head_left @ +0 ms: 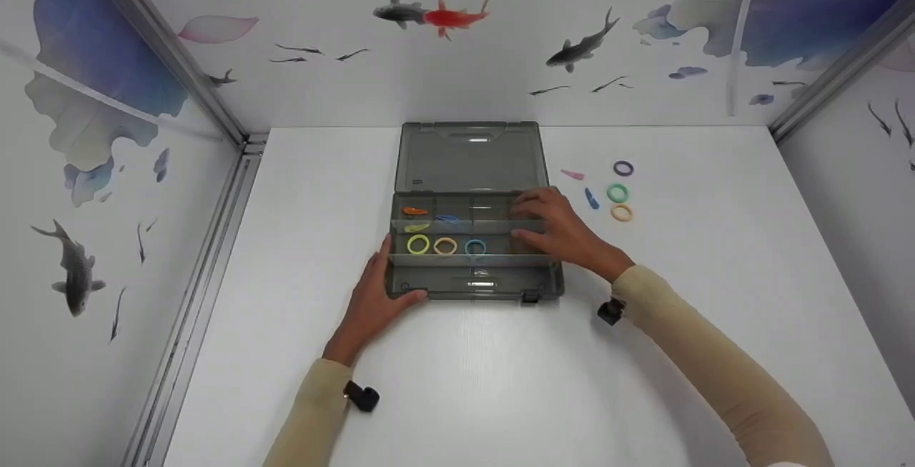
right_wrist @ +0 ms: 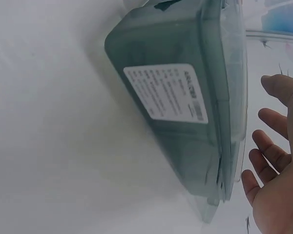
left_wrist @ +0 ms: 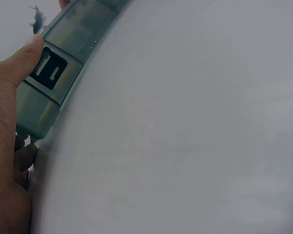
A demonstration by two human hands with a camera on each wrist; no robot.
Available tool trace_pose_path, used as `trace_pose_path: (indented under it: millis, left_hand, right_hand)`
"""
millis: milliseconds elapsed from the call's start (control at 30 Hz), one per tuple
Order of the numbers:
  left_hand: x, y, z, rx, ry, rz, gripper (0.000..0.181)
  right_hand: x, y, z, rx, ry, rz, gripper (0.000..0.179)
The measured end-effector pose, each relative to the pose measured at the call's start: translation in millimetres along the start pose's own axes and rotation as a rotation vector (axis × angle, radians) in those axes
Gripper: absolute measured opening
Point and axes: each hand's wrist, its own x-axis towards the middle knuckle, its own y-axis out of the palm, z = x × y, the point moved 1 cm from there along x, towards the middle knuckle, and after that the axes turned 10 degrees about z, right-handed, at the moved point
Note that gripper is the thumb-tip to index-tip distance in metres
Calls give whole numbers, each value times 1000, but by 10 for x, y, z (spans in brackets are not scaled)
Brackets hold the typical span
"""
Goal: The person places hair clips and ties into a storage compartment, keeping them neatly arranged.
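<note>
A grey see-through storage box (head_left: 439, 279) lies with its lid (head_left: 468, 159) folded back. My left hand (head_left: 372, 301) grips its near left corner, thumb on the front wall and fingers along the side. Over the right-hand compartments hovers my right hand (head_left: 561, 229), fingers loosely bent and spread; the right wrist view shows nothing between them. Toward the back left inside are an orange hair clip (head_left: 414, 211), a yellow one (head_left: 417, 227) and a blue one (head_left: 449, 219). The middle row holds a yellow ring-shaped hair tie (head_left: 409, 244), an orange one (head_left: 435, 246) and a blue one (head_left: 466, 246).
Right of the box, a pink hair clip (head_left: 572, 174) and a blue clip (head_left: 592, 198) lie on the white table (head_left: 465, 381). Beside them are purple (head_left: 615, 168), green (head_left: 609, 193) and orange (head_left: 612, 212) hair ties. Printed panels enclose the table's back and sides.
</note>
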Motion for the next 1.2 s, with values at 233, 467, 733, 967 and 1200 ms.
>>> trace_pose_path:
  millis: [233, 467, 733, 967, 1200]
  left_hand:
    - [-1, -4, 1, 0, -6, 4, 124]
    - [-14, -11, -9, -13, -16, 9, 124]
    - [-19, -9, -13, -7, -8, 12, 124]
    - [-5, -7, 19, -5, -16, 12, 126]
    - [-10, -5, -4, -8, -14, 13, 124]
  right_hand:
    - [-152, -68, -83, 36, 59, -31, 38]
    - [-298, -125, -184, 45, 99, -81, 37]
    - [-483, -185, -351, 49, 168, -155, 34]
    - [-662, -254, -482, 77, 259, -219, 35]
    - [-886, -300, -659, 113, 377, -267, 33]
